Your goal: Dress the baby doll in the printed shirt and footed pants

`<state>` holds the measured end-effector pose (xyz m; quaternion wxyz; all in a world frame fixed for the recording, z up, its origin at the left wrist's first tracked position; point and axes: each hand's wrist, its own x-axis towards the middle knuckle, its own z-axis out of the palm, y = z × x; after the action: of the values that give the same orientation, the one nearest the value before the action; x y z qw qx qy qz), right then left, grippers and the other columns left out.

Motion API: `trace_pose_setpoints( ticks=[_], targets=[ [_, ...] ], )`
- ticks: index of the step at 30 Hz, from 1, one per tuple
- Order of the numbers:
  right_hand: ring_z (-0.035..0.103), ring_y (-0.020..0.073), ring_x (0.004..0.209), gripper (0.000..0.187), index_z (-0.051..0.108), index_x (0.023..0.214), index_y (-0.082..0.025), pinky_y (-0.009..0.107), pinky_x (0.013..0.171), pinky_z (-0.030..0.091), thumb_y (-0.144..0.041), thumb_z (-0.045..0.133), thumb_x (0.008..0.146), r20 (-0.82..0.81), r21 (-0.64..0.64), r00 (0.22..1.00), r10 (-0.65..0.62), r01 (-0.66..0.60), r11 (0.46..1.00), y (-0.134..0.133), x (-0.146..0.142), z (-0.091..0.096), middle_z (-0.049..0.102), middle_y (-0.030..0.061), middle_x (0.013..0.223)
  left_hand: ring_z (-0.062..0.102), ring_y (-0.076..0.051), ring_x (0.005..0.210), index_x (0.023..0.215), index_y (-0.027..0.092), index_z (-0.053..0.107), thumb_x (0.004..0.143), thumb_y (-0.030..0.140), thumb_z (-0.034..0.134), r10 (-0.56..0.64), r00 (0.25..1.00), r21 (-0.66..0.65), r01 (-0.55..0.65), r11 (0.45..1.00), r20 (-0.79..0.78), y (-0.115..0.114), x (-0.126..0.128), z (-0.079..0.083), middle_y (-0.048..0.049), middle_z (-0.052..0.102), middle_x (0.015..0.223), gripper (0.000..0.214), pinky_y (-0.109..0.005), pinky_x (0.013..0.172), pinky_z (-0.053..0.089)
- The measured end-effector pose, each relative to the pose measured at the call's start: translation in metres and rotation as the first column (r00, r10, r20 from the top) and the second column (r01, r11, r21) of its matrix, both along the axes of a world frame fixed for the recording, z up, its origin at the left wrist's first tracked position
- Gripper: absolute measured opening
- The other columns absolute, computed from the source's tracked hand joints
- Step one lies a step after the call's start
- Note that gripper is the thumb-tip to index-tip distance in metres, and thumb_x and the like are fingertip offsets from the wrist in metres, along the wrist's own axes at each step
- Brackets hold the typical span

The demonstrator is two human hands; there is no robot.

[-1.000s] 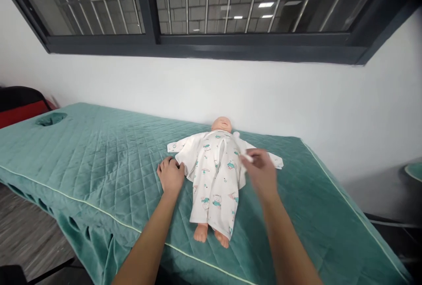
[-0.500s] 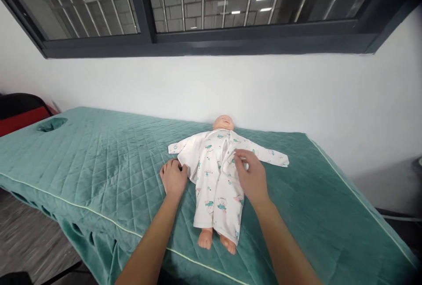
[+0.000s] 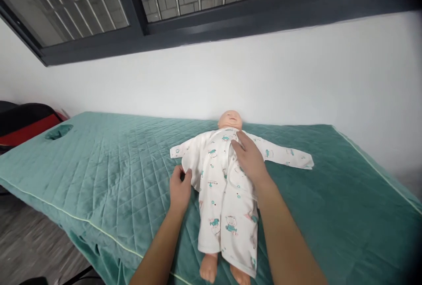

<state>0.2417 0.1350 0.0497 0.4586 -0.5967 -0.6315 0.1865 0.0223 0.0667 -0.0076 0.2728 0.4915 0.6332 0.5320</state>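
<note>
A baby doll [image 3: 230, 120] lies on its back, dressed in a white long-sleeved shirt [image 3: 211, 149] and white trousers [image 3: 211, 214], both with a small animal print. Its sleeves spread to both sides, and bare feet [image 3: 209, 267] stick out below. My right hand [image 3: 250, 157] rests on the shirt's chest near the collar, thumb and forefinger slightly apart at the front overlap. Beside the shirt's left lower edge is my left hand [image 3: 180, 188], fingers bent, with a gap between thumb and fingers; its thumb is close to or touching the cloth.
The doll lies on a bed with a green quilted cover [image 3: 132, 157], which has a face hole [image 3: 59, 132] at the far left. A white wall [image 3: 296, 78] and a dark window frame [image 3: 211, 32] stand behind. A red and black chair [image 3: 29, 122] is at the left.
My right hand has moved up the shirt's front from mid-chest towards the collar. My left hand stays by the shirt's left edge, with thumb and fingers turned upward. The camera view has tilted and come closer.
</note>
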Motion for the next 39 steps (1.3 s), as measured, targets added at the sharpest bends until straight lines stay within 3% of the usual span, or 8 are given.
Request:
trace_pose_setpoints(
  ticks=[5,8,12,17,23,28,33,39],
  targets=[
    [0.039,0.0253,0.147,0.064,0.054,0.145,-0.013,0.043,0.126,0.025,-0.049,0.051,0.093,-0.077,-0.078,0.997,0.014,-0.02,0.997,-0.005,0.008,0.001,0.045,0.0113,0.157,0.063,-0.016,0.089,0.087,0.02,0.056,0.09,0.033,0.059,-0.171,0.942,0.244,0.101,0.965,0.288,-0.003,0.019,0.028,-0.0006,0.069,0.093,0.013,-0.028,0.08,0.05],
    [0.039,0.0253,0.147,0.063,0.054,0.146,-0.015,0.044,0.125,0.026,-0.048,0.052,0.092,-0.095,-0.096,0.996,-0.001,-0.008,0.995,-0.005,0.006,0.003,0.045,0.0099,0.157,0.066,-0.02,0.111,0.088,0.021,0.056,0.095,0.024,0.053,-0.427,0.901,0.322,0.426,0.846,-0.07,-0.013,0.03,0.045,-0.0057,0.071,0.119,0.009,-0.035,0.096,0.052],
    [0.041,0.0264,0.146,0.061,0.057,0.144,-0.017,0.046,0.124,0.027,-0.049,0.054,0.091,-0.11,-0.082,0.994,-0.006,-0.003,0.997,-0.004,0.005,0.001,0.047,0.0098,0.155,0.047,-0.025,0.143,0.091,0.02,0.054,0.094,0.011,0.048,-0.536,0.652,0.245,0.728,0.64,-0.537,-0.021,0.038,0.048,-0.0115,0.059,0.145,0.011,-0.049,0.123,0.034],
    [0.041,0.0261,0.146,0.062,0.056,0.144,-0.016,0.044,0.125,0.027,-0.049,0.056,0.091,-0.127,-0.084,0.992,-0.011,0.001,0.996,-0.006,0.005,0.001,0.047,0.0102,0.155,0.049,-0.022,0.142,0.103,0.022,0.058,0.097,0.014,0.048,-0.498,0.744,0.29,0.647,0.706,-0.446,-0.019,0.038,0.039,-0.0105,0.065,0.136,0.013,-0.048,0.121,0.038],
    [0.042,0.027,0.144,0.06,0.059,0.141,-0.019,0.045,0.123,0.029,-0.049,0.059,0.089,-0.162,-0.098,0.986,-0.025,0.009,0.995,-0.007,0.004,0.003,0.049,0.01,0.154,0.059,-0.021,0.129,0.118,0.023,0.059,0.102,0.031,0.043,-0.347,0.932,0.149,0.359,0.921,-0.102,0.016,0.047,0.055,-0.0086,0.065,0.135,0.024,-0.043,0.112,0.044],
    [0.05,0.0271,0.136,0.048,0.067,0.126,-0.022,0.046,0.118,0.035,-0.049,0.061,0.087,-0.272,-0.062,0.96,-0.068,0.053,0.997,-0.002,0.009,0.001,0.056,0.0088,0.146,0.062,-0.023,0.121,0.126,0.02,0.057,0.101,0.031,0.041,-0.421,0.896,0.074,0.434,0.898,-0.142,0.052,0.066,0.076,-0.0095,0.066,0.131,0.031,-0.042,0.106,0.046],
    [0.053,0.0259,0.131,0.037,0.07,0.114,-0.022,0.044,0.114,0.037,-0.044,0.06,0.086,-0.346,-0.046,0.937,-0.054,0.04,0.998,0.006,0.018,-0.001,0.062,0.0074,0.137,0.062,-0.02,0.123,0.122,0.023,0.063,0.098,0.024,0.046,-0.596,0.779,0.101,0.62,0.778,-0.193,0.077,0.079,0.094,-0.0054,0.069,0.13,0.03,-0.036,0.109,0.045],
    [0.053,0.0263,0.13,0.028,0.075,0.104,-0.024,0.042,0.111,0.039,-0.042,0.063,0.084,-0.354,-0.105,0.933,-0.066,0.031,0.994,0.017,0.022,0.003,0.059,0.0048,0.142,0.069,-0.02,0.097,0.1,0.018,0.071,0.09,0.023,0.054,-0.383,0.907,0.004,0.39,0.921,-0.172,0.13,0.079,0.099,-0.0071,0.076,0.104,0.02,-0.032,0.09,0.051]
  ],
)
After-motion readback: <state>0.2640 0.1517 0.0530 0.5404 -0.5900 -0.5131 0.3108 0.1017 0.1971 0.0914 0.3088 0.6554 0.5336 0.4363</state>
